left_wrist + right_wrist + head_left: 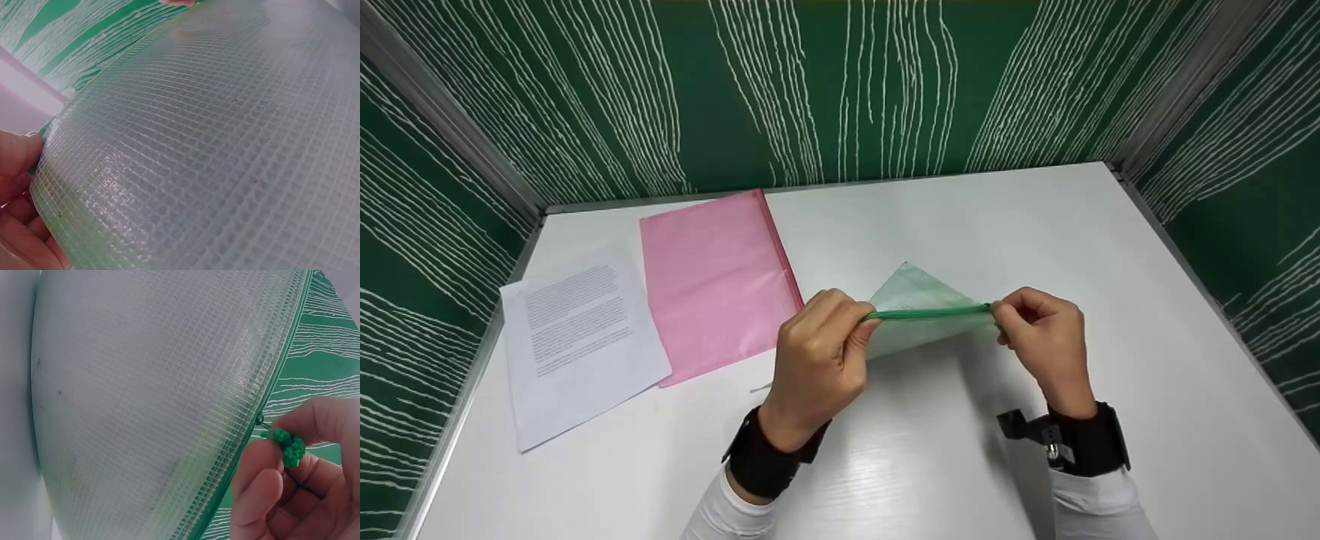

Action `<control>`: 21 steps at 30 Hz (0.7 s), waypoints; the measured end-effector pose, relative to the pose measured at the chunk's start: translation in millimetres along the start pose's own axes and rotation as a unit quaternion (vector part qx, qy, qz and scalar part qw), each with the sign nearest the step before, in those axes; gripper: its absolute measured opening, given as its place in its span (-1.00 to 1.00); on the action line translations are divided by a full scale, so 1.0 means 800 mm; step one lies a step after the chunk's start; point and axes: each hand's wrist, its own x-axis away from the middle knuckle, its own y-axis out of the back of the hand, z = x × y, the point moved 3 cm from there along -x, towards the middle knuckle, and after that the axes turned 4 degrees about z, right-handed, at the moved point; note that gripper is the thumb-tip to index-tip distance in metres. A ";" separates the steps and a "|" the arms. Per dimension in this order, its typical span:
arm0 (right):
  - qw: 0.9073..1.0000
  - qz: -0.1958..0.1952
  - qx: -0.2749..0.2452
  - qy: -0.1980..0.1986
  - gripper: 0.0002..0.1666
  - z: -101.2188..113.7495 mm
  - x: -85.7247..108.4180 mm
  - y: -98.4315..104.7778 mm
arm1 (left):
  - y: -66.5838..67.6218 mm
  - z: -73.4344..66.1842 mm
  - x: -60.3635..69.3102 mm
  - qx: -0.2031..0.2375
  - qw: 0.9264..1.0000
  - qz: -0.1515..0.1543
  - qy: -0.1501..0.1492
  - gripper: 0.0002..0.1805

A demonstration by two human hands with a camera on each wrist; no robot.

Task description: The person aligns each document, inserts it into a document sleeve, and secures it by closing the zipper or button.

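Observation:
A translucent green mesh zipper pouch (919,289) is held up between the two hands, its green zipped edge (930,313) stretched roughly level. My left hand (817,356) pinches the left end of that edge between thumb and curled fingers. At the other end, my right hand (1048,337) pinches a knobbly green zipper pull (291,449) between thumb and finger, best seen in the right wrist view. The pouch's grid-patterned side (197,146) bulges across most of the left wrist view, with the left fingers at its left border. From these views I cannot tell whether anything is inside.
On the left of the white table (900,480) lies a pink zipper pouch (716,281). A printed paper sheet (577,390) lies beside it, one corner meeting the pouch. Green panels with white streaks (877,90) stand around the table's back and sides.

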 end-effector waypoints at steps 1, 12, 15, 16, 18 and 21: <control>1.000 0.000 0.002 -0.003 -0.84 -0.003 -0.001 0.000 | 0.000 0.000 0.000 0.000 1.000 0.000 0.000 -0.91; 0.999 -0.041 0.012 -0.023 -0.85 -0.026 -0.009 0.006 | 0.005 0.002 -0.001 -0.001 1.000 -0.013 -0.002 -0.93; 0.999 -0.044 0.002 -0.028 -0.85 -0.013 -0.006 0.008 | 0.005 0.002 -0.001 0.000 1.000 -0.011 0.000 -0.92; 0.999 -0.044 -0.002 -0.028 -0.85 -0.012 -0.006 0.008 | 0.005 0.002 -0.001 0.000 1.000 -0.010 0.002 -0.92; 0.999 -0.042 -0.007 -0.028 -0.86 -0.008 -0.005 0.009 | 0.004 0.003 -0.001 -0.001 1.000 -0.008 0.005 -0.92; 0.999 -0.032 -0.015 -0.030 -0.86 -0.008 -0.006 0.009 | 0.005 0.004 -0.001 -0.004 1.000 -0.008 0.008 -0.91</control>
